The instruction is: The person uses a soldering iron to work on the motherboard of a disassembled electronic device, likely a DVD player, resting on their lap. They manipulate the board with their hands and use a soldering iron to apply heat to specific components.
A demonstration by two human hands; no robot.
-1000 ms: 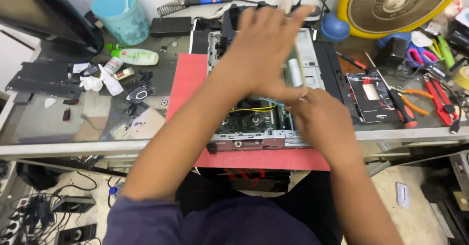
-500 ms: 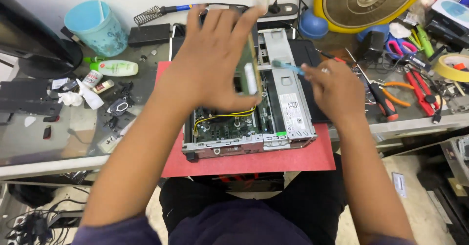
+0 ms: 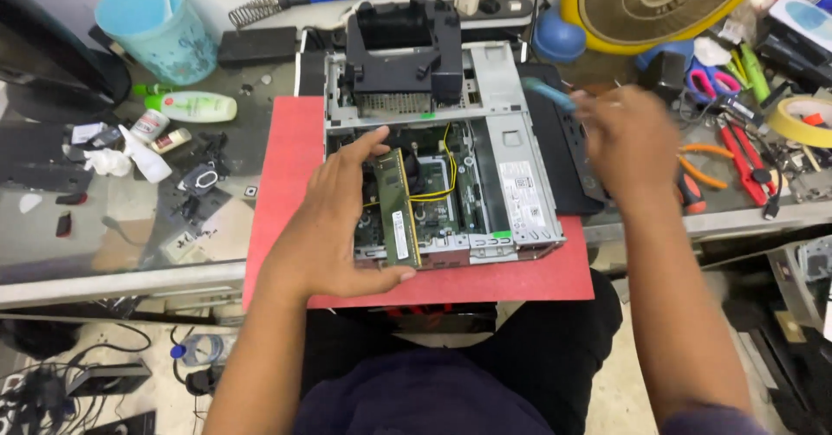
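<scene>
Nearest us, our left hand (image 3: pixel 334 227) pinches a green memory module (image 3: pixel 398 218) with a white label strip, thumb at its near end, fingers curled over its far edge. It stands on edge over the open desktop computer case (image 3: pixel 520 140), which sits on a red mat (image 3: pixel 286 158) on the bench (image 3: pixel 130 236). A white sticker (image 3: pixel 520 194) lies on the case's metal drive cage at 3 o'clock of the module. Our right hand (image 3: pixel 628 136), blurred, grips a light-blue tool (image 3: pixel 548 94). At 10 o'clock lies a green bottle (image 3: pixel 192 106). Half a second ago the left hand lay spread over the case; it has drawn nearer since.
</scene>
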